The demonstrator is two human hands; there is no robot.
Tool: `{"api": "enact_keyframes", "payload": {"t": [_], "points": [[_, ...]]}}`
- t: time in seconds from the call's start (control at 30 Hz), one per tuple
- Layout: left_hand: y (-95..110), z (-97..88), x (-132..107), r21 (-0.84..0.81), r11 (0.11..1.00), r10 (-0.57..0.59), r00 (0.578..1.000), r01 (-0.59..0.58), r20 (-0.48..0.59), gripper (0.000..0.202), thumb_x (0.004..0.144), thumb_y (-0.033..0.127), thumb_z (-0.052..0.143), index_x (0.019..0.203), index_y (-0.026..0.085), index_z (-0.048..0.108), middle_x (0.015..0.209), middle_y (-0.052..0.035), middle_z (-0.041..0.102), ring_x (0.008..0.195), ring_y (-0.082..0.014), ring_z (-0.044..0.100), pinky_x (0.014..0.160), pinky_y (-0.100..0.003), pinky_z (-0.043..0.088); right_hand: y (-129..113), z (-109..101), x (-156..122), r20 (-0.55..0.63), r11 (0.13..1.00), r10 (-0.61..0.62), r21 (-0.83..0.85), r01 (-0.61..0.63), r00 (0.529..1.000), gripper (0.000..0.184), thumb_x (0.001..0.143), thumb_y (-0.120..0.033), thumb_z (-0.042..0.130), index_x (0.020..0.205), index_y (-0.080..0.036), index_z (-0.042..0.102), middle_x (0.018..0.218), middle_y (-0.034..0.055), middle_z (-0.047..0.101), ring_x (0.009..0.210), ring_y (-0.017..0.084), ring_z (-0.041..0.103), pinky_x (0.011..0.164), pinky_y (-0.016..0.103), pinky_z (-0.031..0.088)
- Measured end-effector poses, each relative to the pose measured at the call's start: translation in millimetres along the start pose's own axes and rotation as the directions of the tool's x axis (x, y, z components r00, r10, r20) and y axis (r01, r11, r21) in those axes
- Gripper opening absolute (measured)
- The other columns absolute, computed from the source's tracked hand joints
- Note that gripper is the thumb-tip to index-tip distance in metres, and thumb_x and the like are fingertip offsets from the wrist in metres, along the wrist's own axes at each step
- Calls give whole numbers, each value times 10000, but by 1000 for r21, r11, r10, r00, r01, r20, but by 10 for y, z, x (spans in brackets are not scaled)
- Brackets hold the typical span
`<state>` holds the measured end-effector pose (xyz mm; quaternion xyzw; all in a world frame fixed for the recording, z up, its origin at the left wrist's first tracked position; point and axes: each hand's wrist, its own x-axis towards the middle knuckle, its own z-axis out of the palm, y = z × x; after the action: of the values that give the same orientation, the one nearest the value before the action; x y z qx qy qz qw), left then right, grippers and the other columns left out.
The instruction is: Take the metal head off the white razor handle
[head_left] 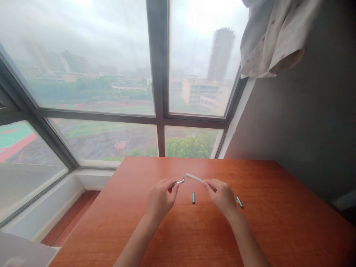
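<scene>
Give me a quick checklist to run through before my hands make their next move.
1. Left hand gripping shiny metal tool: ok.
2. Right hand gripping pale stick: ok.
3. Tool and stick tips apart: ok, narrow gap visible.
4. Middle green-and-black piece on the table, clear of both hands: ok.
5. Right-hand-side piece clear too: ok.
6. Stick tip clean: cannot tell, too small.

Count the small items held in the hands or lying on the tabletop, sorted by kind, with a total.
Green-and-black pieces on the tabletop: 2
Silver piece in the left hand: 1
Whitish stick in the right hand: 1
Total: 4
</scene>
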<state>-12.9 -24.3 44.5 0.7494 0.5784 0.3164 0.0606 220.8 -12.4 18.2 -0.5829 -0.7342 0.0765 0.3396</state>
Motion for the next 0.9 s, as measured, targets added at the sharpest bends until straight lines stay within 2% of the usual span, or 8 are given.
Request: {"api": "enact_keyframes", "payload": {"t": [0.1, 0.27, 0.57, 0.77, 0.9], "points": [[5, 10, -4, -28, 999, 22, 1000, -21, 22, 286, 898, 355, 419, 829, 227, 664, 664, -19, 619, 649, -162, 555, 561, -237, 327, 9, 9, 4, -17, 997, 11, 81, -10, 1000, 344, 902, -405, 439, 848, -213, 720, 722, 47, 682, 604, 158, 571, 555, 235, 359], [24, 30, -11, -65, 997, 39, 998, -37, 41, 282, 896, 353, 423, 833, 224, 666, 669, -24, 628, 643, -163, 550, 570, -240, 342, -57, -11, 1, 6, 993, -35, 115, 34, 999, 422, 909, -417, 415, 701, -182, 698, 562, 32, 604, 528, 142, 510, 505, 229, 330], [16, 18, 2, -146, 989, 20, 999, -15, 34, 302, 892, 357, 428, 850, 205, 686, 690, -36, 647, 626, -154, 548, 557, -228, 341, -88, -48, 9, 9, 966, -12, 260, 9, 1000, 400, 897, -411, 443, 758, -162, 723, 624, 29, 640, 563, 143, 539, 522, 218, 369], [1, 15, 17, -344, 938, -21, 998, 37, 52, 342, 877, 403, 449, 839, 162, 689, 641, -22, 613, 573, -132, 493, 544, -220, 340, -101, -42, 12, -27, 965, -18, 261, 24, 999, 401, 892, -422, 444, 742, -167, 714, 613, 30, 630, 558, 143, 531, 521, 222, 366], [20, 9, 22, -530, 840, -64, 991, 118, 120, 364, 856, 441, 480, 800, 143, 682, 601, 0, 533, 551, -118, 425, 509, -213, 305, -142, -66, 11, -31, 952, 0, 307, 10, 1000, 356, 888, -402, 469, 774, -171, 714, 639, 32, 638, 568, 144, 533, 525, 222, 373]]}}
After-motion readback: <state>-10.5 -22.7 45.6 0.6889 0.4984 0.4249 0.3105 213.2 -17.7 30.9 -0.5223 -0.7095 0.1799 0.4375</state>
